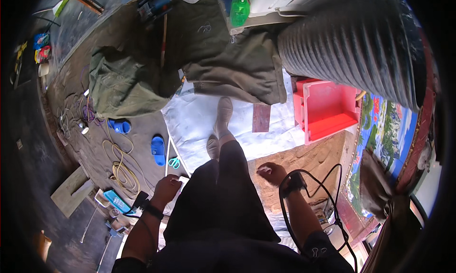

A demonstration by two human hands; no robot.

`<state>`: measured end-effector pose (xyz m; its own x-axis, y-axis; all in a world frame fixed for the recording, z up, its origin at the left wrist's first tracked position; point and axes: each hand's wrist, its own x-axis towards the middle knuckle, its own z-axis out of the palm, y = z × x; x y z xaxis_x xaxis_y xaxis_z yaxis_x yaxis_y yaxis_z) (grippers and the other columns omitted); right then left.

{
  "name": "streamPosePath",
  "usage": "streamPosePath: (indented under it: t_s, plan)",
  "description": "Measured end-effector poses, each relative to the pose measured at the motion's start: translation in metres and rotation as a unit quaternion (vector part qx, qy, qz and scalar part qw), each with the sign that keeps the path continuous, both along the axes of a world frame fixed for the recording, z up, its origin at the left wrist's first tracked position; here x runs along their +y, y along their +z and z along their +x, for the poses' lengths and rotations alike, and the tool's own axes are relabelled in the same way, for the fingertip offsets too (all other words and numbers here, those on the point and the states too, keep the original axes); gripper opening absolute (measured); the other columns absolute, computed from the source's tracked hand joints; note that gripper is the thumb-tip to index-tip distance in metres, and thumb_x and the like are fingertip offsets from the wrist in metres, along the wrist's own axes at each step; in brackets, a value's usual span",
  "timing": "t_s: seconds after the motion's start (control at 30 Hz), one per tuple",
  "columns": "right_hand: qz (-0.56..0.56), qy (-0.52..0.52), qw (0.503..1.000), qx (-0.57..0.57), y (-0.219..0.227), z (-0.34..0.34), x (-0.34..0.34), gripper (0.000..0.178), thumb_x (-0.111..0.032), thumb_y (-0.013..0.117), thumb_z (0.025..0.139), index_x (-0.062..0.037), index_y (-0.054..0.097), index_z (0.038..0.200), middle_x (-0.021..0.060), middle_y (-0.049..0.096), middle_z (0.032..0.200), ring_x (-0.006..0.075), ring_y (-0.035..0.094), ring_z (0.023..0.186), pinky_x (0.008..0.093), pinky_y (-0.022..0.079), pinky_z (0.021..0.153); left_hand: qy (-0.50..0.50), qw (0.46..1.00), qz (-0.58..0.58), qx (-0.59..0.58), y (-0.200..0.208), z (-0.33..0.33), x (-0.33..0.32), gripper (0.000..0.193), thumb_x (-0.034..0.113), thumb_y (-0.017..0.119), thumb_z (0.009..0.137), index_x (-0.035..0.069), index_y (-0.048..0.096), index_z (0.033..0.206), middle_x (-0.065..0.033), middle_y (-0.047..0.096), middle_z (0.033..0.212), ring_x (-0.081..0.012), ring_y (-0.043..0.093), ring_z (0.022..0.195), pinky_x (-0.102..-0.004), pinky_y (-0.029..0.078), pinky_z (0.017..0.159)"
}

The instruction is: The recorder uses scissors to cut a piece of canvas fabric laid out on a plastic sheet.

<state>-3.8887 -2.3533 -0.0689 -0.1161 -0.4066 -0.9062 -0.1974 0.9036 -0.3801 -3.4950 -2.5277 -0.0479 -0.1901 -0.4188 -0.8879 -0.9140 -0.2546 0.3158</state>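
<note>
My left hand (166, 189) hangs beside my left thigh with its fingers curled. A small white piece (182, 181) shows at its fingertips; whether it is held or lies behind I cannot tell. My right hand (272, 174) is out to the right of my legs, over a tan, sandy-looking surface (304, 161). Its fingers are bent inward round a pale patch too small to make out. Both wrists carry dark straps with cables. My feet, in light socks, are on a white sheet (199, 121). Teal-handled scissors (174, 163) lie just beyond my left hand.
Olive-green cloth (237, 69) is spread ahead, with a bunched heap (123, 83) to its left. On the right are a red crate (332, 126) and a large ribbed black pipe (351, 45). Blue slippers (158, 150) and a yellow coiled cord (126, 175) lie left.
</note>
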Motion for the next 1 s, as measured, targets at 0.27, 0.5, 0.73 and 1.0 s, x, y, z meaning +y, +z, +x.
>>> streamPosePath:
  t_s: [0.27,0.5,0.73,1.0]
  plan:
    - [-0.030,0.088,0.994,-0.053,0.135,0.073,0.075,0.031,-0.026,0.080,0.073,-0.0053,0.066,0.091,0.0055,0.064,0.077,0.0133,0.061,0.071,0.0280,0.050,0.064,-0.131,0.991,-0.011,0.040,0.073,0.038,0.105,0.034,0.031,0.065,0.080,0.003,0.066,0.100,-0.0180,0.064,0.094,-0.0356,0.062,0.089,-0.0426,0.049,0.082]
    - [-0.105,0.191,0.976,0.016,0.147,0.078,0.160,0.018,-0.023,0.069,0.080,-0.0059,0.065,0.087,0.0128,0.066,0.081,0.0278,0.066,0.074,0.0364,0.051,0.066,-0.138,0.990,0.009,0.019,0.081,0.045,0.174,0.030,0.027,0.064,0.080,0.003,0.066,0.097,-0.0181,0.066,0.092,-0.0358,0.063,0.091,-0.0433,0.050,0.081]
    - [0.052,0.100,0.963,-0.246,0.158,0.011,0.272,0.020,-0.026,0.069,0.084,-0.0067,0.067,0.091,0.0048,0.068,0.077,0.0154,0.067,0.075,0.0296,0.051,0.066,-0.156,0.960,0.224,0.070,0.122,-0.011,0.203,0.029,0.024,0.066,0.082,0.002,0.065,0.100,-0.0164,0.068,0.092,-0.0287,0.066,0.089,-0.0352,0.051,0.078]
    - [0.048,0.183,0.889,-0.417,0.090,-0.048,0.344,0.023,-0.027,0.064,0.088,-0.0041,0.065,0.089,0.0071,0.065,0.076,0.0161,0.064,0.065,0.0315,0.051,0.060,-0.197,0.902,0.363,0.128,0.118,-0.101,0.316,0.025,0.025,0.069,0.084,0.005,0.065,0.098,-0.0085,0.067,0.085,-0.0191,0.063,0.080,-0.0324,0.050,0.074]
